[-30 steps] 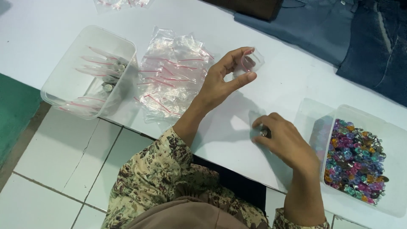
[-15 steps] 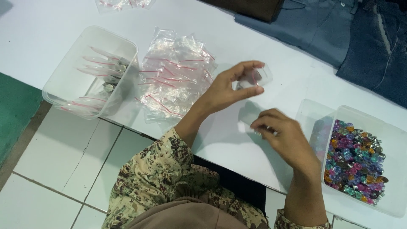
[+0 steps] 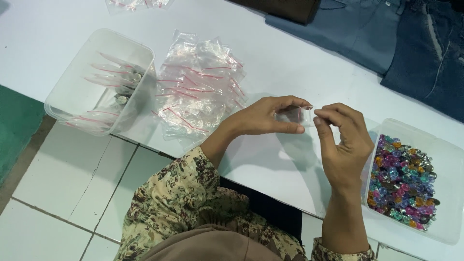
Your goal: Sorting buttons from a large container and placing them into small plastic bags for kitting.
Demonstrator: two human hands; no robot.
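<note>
Both hands meet above the white worktop (image 3: 270,164), sharing one small clear bag (image 3: 296,116) held between them. The left hand (image 3: 263,118) pinches the bag's left end, thumb beneath and fingers (image 3: 290,101) curled over the top; the right hand (image 3: 343,140) nips the right edge with thumb and forefinger closed tight. The bag's long axis runs roughly left to right, level with the worktop, its right end towards the right hand; which end is the mouth cannot be told. Something dark shows inside it, too small to make out, and the fingers cover much of the plastic. Left of the hands lies a heap of empty clear bags with red seal strips (image 3: 200,92), and beyond it a clear plastic tub (image 3: 72,82) holding a few filled bags. At the right stands another clear tub (image 3: 449,159) of coloured beads (image 3: 401,181), its far corner cut off by the frame edge. Folded denim (image 3: 386,34) lies at the top.
</note>
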